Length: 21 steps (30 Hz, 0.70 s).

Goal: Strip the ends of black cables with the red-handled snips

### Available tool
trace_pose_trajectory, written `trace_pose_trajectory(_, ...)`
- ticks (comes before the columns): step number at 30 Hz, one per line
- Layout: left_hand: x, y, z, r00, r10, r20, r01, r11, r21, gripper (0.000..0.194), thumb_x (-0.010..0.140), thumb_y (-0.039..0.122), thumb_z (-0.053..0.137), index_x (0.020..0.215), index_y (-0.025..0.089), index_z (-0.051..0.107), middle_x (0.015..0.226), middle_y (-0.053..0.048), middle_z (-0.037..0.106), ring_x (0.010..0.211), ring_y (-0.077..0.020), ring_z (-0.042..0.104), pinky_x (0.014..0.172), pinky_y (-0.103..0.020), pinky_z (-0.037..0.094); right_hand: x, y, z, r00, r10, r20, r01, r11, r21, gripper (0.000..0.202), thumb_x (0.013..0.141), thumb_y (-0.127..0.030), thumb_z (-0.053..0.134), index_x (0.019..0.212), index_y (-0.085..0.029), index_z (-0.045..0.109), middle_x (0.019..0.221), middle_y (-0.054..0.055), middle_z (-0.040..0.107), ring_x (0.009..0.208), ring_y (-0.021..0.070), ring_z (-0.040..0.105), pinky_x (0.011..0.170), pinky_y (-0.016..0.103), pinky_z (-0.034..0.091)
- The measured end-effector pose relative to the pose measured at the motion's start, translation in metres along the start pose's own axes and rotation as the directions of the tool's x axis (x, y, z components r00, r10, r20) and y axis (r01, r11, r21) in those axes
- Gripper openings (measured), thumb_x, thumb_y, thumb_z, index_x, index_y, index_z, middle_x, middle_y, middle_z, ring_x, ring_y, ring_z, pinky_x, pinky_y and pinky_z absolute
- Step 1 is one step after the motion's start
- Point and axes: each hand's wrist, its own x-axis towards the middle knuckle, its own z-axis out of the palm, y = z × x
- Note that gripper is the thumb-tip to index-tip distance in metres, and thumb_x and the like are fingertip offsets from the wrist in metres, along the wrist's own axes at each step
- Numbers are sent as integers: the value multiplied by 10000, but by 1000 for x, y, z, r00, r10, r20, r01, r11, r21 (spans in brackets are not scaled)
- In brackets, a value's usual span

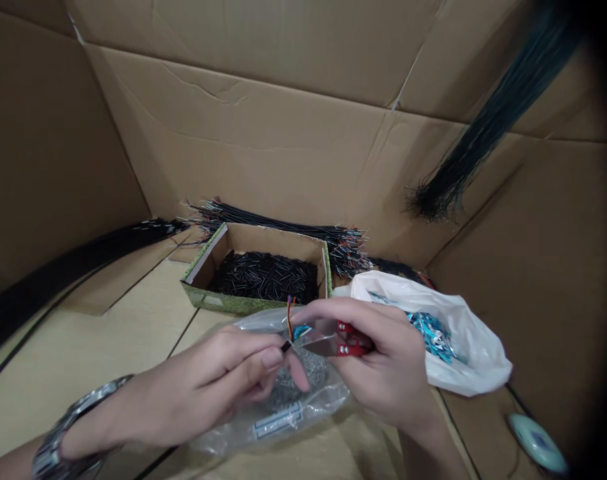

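My left hand (pixel 233 373) pinches the end of a black-sheathed cable (pixel 286 346) between thumb and forefinger. Thin coloured wires (pixel 290 317) fan upward out of the sheath, and a scrap of blue foil (pixel 300 331) shows beside them. Red-handled scissors (pixel 350 341) are held in my right hand (pixel 383 347), their blades pointing left at the stripped cable end. Whether the blades touch the foil or wires I cannot tell. Below both hands lies a clear plastic bag (pixel 308 400) with a grey, wiry-looking mass inside.
Behind my hands stands an open green-sided box (pixel 233 303) holding many short black tubes (pixel 263 273). A cable bundle (pixel 278 220) lies behind it. At right are a white bag (pixel 478 340) with blue foil strips (pixel 433 333) and a pale green object (pixel 537 441). Cardboard walls (pixel 263 120) surround the table.
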Motion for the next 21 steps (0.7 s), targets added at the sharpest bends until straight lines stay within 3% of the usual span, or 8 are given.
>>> trace_pose_trajectory(4,1,-1,-2,950,-197,242,262,925,-276,455,1031,547,409,1038,204,707,595,72,343,432,-69,216,345,-135,213,-2,-7,-3,986,8,-165,-27,993,-113,351,789,9,625,1026,-238,704,786,-59,722,514,65,526,480,172,420)
trace_pose_trajectory(6,4,-5,-1,932,-214,294,303,904,-303,456,1033,545,407,1044,200,706,577,78,345,419,-65,211,345,-128,235,-3,-8,-14,957,40,-287,-100,975,-200,287,823,-57,655,1005,-270,716,767,-68,715,463,66,451,428,188,361)
trace_pose_trajectory(9,10,-10,0,969,-187,163,223,946,-235,431,1027,551,418,1042,205,675,600,76,383,418,-62,329,378,-131,332,-7,2,-50,945,133,-298,-240,902,-360,212,845,-165,684,1006,-292,740,818,-46,743,531,93,539,485,201,398)
trace_pose_trajectory(12,11,-10,-2,987,-141,72,148,983,-109,412,1032,528,424,1010,194,665,664,53,477,479,-78,499,459,-164,421,-18,29,-100,910,315,-269,-413,734,-539,170,840,-308,680,981,-242,749,875,25,772,696,184,672,622,259,489)
trace_pose_trajectory(13,11,-9,-4,993,-111,51,115,990,-78,403,1036,510,428,986,189,666,670,45,511,506,-89,542,500,-180,446,-24,41,-115,879,405,-252,-471,649,-598,199,844,-346,658,974,-227,750,883,49,774,729,213,684,650,284,497)
trace_pose_trajectory(16,8,-4,-13,995,44,-91,-37,996,83,377,1041,453,453,899,195,688,736,8,613,648,-129,630,641,-224,490,-52,75,-144,699,655,-289,-623,358,-696,258,846,-308,586,1006,-219,767,972,110,775,875,289,703,760,352,500)
trace_pose_trajectory(18,6,0,-19,960,187,-208,-134,960,245,370,1040,430,467,863,210,706,818,-9,639,733,-141,618,683,-230,476,-75,93,-152,621,696,-359,-679,250,-690,225,791,-275,604,898,-203,788,894,153,767,855,344,702,737,403,493)
trace_pose_trajectory(21,4,8,-29,876,311,-369,-156,906,394,389,1041,453,459,865,221,717,723,9,583,633,-123,514,561,-219,396,-100,107,-152,554,687,-470,-759,184,-625,192,753,-287,611,766,-187,775,760,179,725,783,392,681,695,470,478)
